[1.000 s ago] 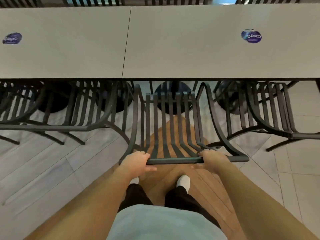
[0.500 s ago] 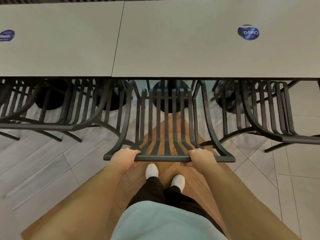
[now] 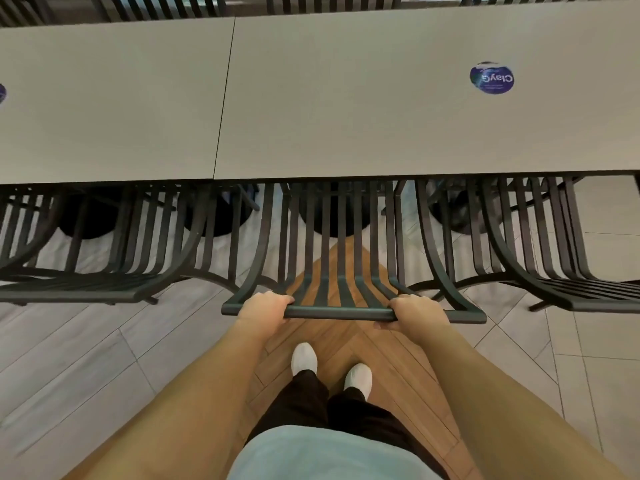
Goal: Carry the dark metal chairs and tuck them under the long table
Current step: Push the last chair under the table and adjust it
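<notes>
Left hand [image 3: 265,308] and right hand [image 3: 417,311]: fingers curled round chair [image 3: 341,258] top rail; seat partly beneath counter [image 3: 346,109].

Middle chair [image 3: 341,258] half under table [image 3: 346,109], between two neighbouring chairs [image 3: 104,268] [image 3: 540,258].

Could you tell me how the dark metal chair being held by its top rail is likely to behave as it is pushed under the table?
The chair looks like rigid metal slats, so it should not flex. Both the left hand and the right hand grip it, suggesting some weight. On the tiled floor its legs may scrape.
</notes>
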Motion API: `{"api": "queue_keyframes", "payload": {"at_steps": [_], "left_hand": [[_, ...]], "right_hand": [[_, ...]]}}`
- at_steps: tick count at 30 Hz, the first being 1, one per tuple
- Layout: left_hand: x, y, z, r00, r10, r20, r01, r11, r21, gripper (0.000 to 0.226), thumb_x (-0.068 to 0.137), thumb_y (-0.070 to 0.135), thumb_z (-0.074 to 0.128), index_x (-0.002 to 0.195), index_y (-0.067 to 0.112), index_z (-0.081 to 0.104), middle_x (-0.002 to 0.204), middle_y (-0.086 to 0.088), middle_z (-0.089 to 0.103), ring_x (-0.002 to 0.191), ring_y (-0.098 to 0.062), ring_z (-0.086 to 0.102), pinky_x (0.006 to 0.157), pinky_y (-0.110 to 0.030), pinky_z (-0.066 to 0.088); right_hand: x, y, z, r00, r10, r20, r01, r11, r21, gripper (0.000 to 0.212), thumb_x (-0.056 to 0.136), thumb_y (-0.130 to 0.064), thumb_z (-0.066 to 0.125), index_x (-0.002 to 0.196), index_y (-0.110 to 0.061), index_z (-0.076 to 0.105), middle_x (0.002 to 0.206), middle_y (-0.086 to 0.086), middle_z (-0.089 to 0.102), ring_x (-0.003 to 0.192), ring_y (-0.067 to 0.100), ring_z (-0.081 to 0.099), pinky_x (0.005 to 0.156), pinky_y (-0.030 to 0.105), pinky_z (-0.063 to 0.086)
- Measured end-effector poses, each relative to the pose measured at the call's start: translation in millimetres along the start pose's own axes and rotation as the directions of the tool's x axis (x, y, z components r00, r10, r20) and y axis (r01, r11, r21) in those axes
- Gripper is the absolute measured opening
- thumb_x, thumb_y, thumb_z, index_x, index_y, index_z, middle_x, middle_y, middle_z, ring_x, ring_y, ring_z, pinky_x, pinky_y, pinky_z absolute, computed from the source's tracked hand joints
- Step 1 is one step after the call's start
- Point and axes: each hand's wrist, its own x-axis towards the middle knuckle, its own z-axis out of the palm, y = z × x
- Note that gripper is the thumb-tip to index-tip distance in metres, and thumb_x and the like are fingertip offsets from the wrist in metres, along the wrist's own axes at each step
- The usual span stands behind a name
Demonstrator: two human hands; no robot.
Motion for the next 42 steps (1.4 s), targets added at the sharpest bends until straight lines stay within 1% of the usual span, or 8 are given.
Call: {"api": "queue_keyframes", "payload": {"at_steps": [12, 16, 18, 20, 23, 27, 34, 42], "left_hand": [[17.8, -0.8, -13.3, 0.999, 0.043, -0.011, -0.044, 0.996, -0.080, 0.048, 0.103, 0.045, 0.058, 0.149, 0.032, 0.050, 0.120, -0.002, 0.069, 0.106, -0.021, 0.069, 0.092, -0.039, 0.058], [18.7, -3.3, -20.0, 0.995, 0.078, 0.062, -0.069, 0.989, -0.134, 0.074, 0.093, 0.070, 0.057, 0.154, 0.030, 0.044, 0.125, -0.001, 0.066, 0.107, -0.017, 0.066, 0.091, -0.036, 0.058], [14.9, -4.9, -26.0, 0.988, 0.123, 0.094, -0.105, 0.979, -0.174, 0.088, 0.088, 0.081, 0.049, 0.159, 0.031, 0.035, 0.134, -0.004, 0.062, 0.113, -0.018, 0.064, 0.094, -0.037, 0.057], [12.4, -4.6, -34.5, 0.982, 0.168, 0.089, -0.144, 0.963, -0.228, 0.088, 0.089, 0.084, 0.042, 0.160, 0.032, 0.033, 0.144, -0.006, 0.057, 0.126, -0.022, 0.059, 0.103, -0.041, 0.053], [15.4, 3.7, -53.4, 0.977, 0.210, 0.023, -0.198, 0.948, -0.248, 0.079, 0.096, 0.078, 0.037, 0.157, 0.029, 0.039, 0.149, -0.005, 0.054, 0.135, -0.023, 0.053, 0.109, -0.043, 0.048], [29.8, 27.3, -83.0, 0.960, 0.279, -0.031, -0.280, 0.943, -0.182, 0.059, 0.105, 0.060, 0.040, 0.150, 0.023, 0.050, 0.141, -0.005, 0.060, 0.127, -0.022, 0.058, 0.105, -0.040, 0.050], [42.9, 99.4, -117.7, 0.917, 0.377, -0.128, -0.394, 0.906, -0.154, 0.047, 0.108, 0.050, 0.044, 0.142, 0.022, 0.059, 0.127, -0.002, 0.069, 0.110, -0.019, 0.066, 0.095, -0.037, 0.055], [33.8, 243.2, -128.3, 0.901, 0.376, -0.217, -0.419, 0.884, -0.207, 0.043, 0.108, 0.046, 0.047, 0.139, 0.021, 0.062, 0.126, -0.001, 0.069, 0.110, -0.019, 0.065, 0.096, -0.041, 0.055]], "right_hand": [[19.7, 9.4, -13.0, 1.000, -0.003, -0.018, 0.003, 1.000, 0.003, 0.046, 0.090, -0.061, 0.067, 0.119, -0.026, 0.067, 0.106, -0.006, 0.063, 0.100, 0.017, 0.065, 0.091, 0.038, 0.056], [17.6, 7.7, -20.1, 0.998, 0.022, 0.053, -0.025, 0.998, 0.060, 0.050, 0.087, -0.062, 0.070, 0.120, -0.024, 0.066, 0.107, -0.005, 0.063, 0.101, 0.018, 0.063, 0.091, 0.038, 0.056], [15.5, 5.5, -23.4, 0.995, 0.048, 0.087, -0.057, 0.993, 0.104, 0.055, 0.084, -0.066, 0.071, 0.119, -0.024, 0.066, 0.104, -0.006, 0.063, 0.099, 0.017, 0.063, 0.091, 0.038, 0.056], [11.5, 4.0, -28.6, 0.991, 0.068, 0.113, -0.088, 0.980, 0.180, 0.061, 0.082, -0.074, 0.067, 0.118, -0.025, 0.065, 0.101, -0.007, 0.064, 0.096, 0.015, 0.064, 0.090, 0.038, 0.057], [3.5, 7.3, -39.2, 0.990, 0.120, 0.068, -0.136, 0.934, 0.332, 0.064, 0.085, -0.082, 0.052, 0.111, -0.024, 0.063, 0.096, -0.006, 0.066, 0.091, 0.013, 0.064, 0.085, 0.038, 0.057], [-7.1, 28.1, -53.2, 0.964, 0.245, -0.102, -0.174, 0.873, 0.456, 0.064, 0.091, -0.082, 0.039, 0.098, -0.024, 0.066, 0.085, -0.004, 0.066, 0.084, 0.018, 0.064, 0.076, 0.041, 0.055], [-38.1, 97.1, -64.5, 0.900, 0.368, -0.234, -0.196, 0.820, 0.537, 0.047, 0.100, -0.069, 0.042, 0.100, -0.027, 0.064, 0.083, -0.005, 0.065, 0.075, 0.012, 0.060, 0.059, 0.031, 0.042], [-86.7, 228.2, -59.2, 0.874, 0.363, -0.323, -0.170, 0.851, 0.496, 0.052, 0.101, -0.065, 0.044, 0.099, -0.019, 0.069, 0.088, 0.000, 0.067, 0.086, 0.022, 0.061, 0.077, 0.042, 0.053]]}}
